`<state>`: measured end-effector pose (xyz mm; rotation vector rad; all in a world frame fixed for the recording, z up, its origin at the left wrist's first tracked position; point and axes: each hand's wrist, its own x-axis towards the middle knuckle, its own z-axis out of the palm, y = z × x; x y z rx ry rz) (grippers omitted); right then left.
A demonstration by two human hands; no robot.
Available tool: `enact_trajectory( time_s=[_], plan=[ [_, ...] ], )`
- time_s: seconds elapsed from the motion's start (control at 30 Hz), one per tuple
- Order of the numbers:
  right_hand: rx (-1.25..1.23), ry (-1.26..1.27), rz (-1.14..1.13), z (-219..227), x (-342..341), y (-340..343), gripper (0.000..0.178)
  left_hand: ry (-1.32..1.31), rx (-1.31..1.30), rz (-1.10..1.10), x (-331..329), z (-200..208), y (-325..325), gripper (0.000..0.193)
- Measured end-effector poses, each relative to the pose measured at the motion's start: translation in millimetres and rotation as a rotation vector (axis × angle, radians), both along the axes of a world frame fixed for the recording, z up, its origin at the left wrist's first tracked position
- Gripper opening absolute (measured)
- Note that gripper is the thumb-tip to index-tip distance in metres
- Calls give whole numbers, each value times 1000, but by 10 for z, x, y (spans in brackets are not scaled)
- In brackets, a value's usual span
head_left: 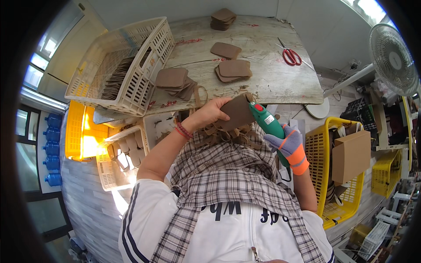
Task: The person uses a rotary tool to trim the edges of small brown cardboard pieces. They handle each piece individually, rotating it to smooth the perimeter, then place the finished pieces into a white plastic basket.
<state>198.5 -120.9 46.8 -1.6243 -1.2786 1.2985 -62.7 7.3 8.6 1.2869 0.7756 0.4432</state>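
Observation:
My left hand (208,115), bare with a red bracelet at the wrist, pinches the left edge of a flat brown piece (238,115) with rounded corners, perhaps leather or felt. My right hand (289,143), in a grey and orange glove, is wrapped round a green handheld electric cutter (268,123) with a red button. The cutter's head meets the piece's upper right edge; its blade is too small to make out. Brown offcut strips (232,135) lie heaped on my checked apron (219,164), below the piece.
Stacks of brown pieces (172,78) lie on the worn table (280,85), with red-handled scissors (291,57) at right. A white crate (151,57) holding more pieces stands at left. Yellow baskets (322,153) flank me; the right one holds a cardboard box (351,157). A fan (394,60) stands far right.

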Motion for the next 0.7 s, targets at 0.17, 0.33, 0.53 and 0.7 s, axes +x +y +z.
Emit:
enact_trajectory(
  time_s=[0.17,0.33,0.53,0.7],
  plan=[
    [-55,65,24,59,-27,39,40,68,30,-21,-50,101,32,44],
    [-79,151,27,80,-20,28,40,173,257,188,-214,134,162,29],
    [-94,181,71,12,-7,43,40,-181,19,402,-317,151,202,15],
    [-118,205,90,11,-46,36,42,-203,-42,395,-330,128,192,14]
  ],
)
